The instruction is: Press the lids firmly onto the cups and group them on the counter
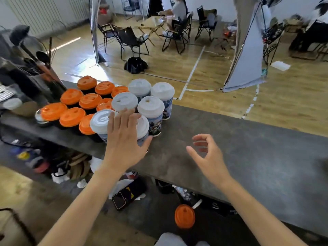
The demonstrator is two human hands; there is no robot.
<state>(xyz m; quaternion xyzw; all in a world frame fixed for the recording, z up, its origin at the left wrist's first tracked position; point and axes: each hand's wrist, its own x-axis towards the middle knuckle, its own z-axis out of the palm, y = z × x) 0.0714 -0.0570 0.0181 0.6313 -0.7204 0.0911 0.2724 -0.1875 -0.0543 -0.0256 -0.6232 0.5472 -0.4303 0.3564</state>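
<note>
A long dark counter [248, 148] runs across the view. At its left end stand two touching clusters: orange-lidded cups [71, 118] on the far left and white-lidded cups [150, 106] just beside them. The left hand [124, 139] lies flat on the nearest white lid [144, 125], fingers straight and spread, thumb alongside that cup's wall. The right hand [207, 153] hovers over the counter to the right (fingers loosely curled, holding nothing), apart from the cups. Below the counter's near edge lie a phone [120, 200] and a lone orange lid [184, 216].
</note>
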